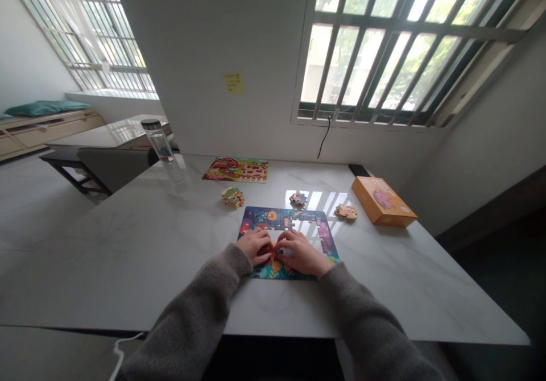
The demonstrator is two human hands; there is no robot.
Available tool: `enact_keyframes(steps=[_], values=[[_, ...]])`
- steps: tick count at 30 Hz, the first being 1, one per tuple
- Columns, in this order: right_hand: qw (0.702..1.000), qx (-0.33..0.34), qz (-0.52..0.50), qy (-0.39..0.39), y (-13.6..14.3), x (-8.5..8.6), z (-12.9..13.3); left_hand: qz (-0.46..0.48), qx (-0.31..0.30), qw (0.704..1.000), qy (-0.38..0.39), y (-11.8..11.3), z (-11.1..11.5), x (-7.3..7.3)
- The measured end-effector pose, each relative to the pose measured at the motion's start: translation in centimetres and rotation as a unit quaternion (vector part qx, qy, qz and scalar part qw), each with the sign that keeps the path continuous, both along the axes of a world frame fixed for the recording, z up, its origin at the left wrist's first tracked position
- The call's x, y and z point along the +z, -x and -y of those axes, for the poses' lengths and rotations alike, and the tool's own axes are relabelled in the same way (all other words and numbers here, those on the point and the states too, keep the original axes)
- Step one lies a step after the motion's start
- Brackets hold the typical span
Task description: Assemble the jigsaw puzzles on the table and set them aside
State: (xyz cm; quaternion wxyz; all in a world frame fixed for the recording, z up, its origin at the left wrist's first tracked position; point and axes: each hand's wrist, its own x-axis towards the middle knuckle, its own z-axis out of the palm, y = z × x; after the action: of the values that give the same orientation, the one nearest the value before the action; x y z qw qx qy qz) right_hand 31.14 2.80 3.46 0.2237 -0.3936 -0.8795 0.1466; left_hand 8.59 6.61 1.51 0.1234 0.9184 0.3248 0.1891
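A colourful, partly assembled jigsaw puzzle [327,240] lies flat on the white marble-patterned table, with bare tabletop showing through a gap right of its middle. My left hand [257,245] rests on its left-centre part, fingers curled and pressed together. Opposite it, almost touching, my right hand [301,253] has its thumb and fingers closed in a pinch. Between the fingertips shows a small orange-red puzzle piece [274,249], partly hidden by both hands. Just beyond the puzzle are three piles of loose pieces: a left pile [232,197], a middle pile [298,199] and a right pile [346,212].
A finished-looking farm-picture puzzle [236,169] lies near the wall. An orange box [383,201] with a pink animal stands at the right, a dark flat object [359,170] behind it. A clear bottle [158,140] stands at the back left. The table's front edge [281,335] runs below my forearms.
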Motion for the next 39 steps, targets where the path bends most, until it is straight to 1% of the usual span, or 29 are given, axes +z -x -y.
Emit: enact_keyframes(steps=[4,6,8,10,12,14,16,19,22,29,33,36,38,39], values=[[1.0,0.005,-0.022,0.006,0.1,0.1,0.0,-0.005,0.0,1.0,0.005,0.2,-0.2,0.0],[0.998,0.01,-0.064,0.024,-0.2,0.4,-0.2,-0.003,0.001,1.0,0.005,0.2,-0.3,0.0],[0.993,-0.001,-0.114,0.035,-0.8,0.9,-1.0,0.003,-0.002,1.0,0.003,0.2,-0.2,0.1],[0.988,-0.038,-0.145,0.021,-1.8,1.3,-2.4,0.021,-0.008,1.0,0.0,0.1,-0.1,0.3],[0.984,-0.095,-0.148,-0.01,-3.2,1.6,-4.5,0.054,-0.006,0.998,-0.009,0.0,0.1,0.7],[0.981,-0.148,-0.121,-0.044,-4.7,1.6,-6.9,0.082,0.008,0.996,-0.019,0.0,0.2,1.1],[0.975,-0.189,-0.094,-0.071,-6.1,1.3,-9.3,0.09,0.024,0.995,-0.02,0.0,0.3,1.4],[0.965,-0.245,-0.052,-0.073,-7.3,0.7,-11.9,0.08,0.031,0.996,-0.009,0.0,0.4,1.6],[0.961,-0.265,-0.034,-0.065,-7.4,0.2,-13.3,0.073,0.031,0.997,-0.007,-0.1,0.4,1.7],[0.96,-0.275,-0.014,-0.048,-6.6,-0.3,-13.8,0.079,0.028,0.996,-0.009,-0.1,0.4,1.6],[0.956,-0.287,-0.026,-0.057,-6.6,0.3,-13.5,0.093,0.037,0.995,-0.01,-0.2,0.2,1.3],[0.958,-0.268,-0.077,-0.072,-6.1,1.4,-12.1,0.136,0.064,0.989,-0.016,-0.3,0.1,1.4],[0.965,-0.22,-0.121,-0.075,-5.2,2.3,-10.2,0.19,0.084,0.978,-0.02,-0.5,0.2,1.7],[0.97,-0.186,-0.135,-0.074,-4.5,2.7,-8.9,0.219,0.094,0.971,-0.017,-0.6,0.3,2.0]])
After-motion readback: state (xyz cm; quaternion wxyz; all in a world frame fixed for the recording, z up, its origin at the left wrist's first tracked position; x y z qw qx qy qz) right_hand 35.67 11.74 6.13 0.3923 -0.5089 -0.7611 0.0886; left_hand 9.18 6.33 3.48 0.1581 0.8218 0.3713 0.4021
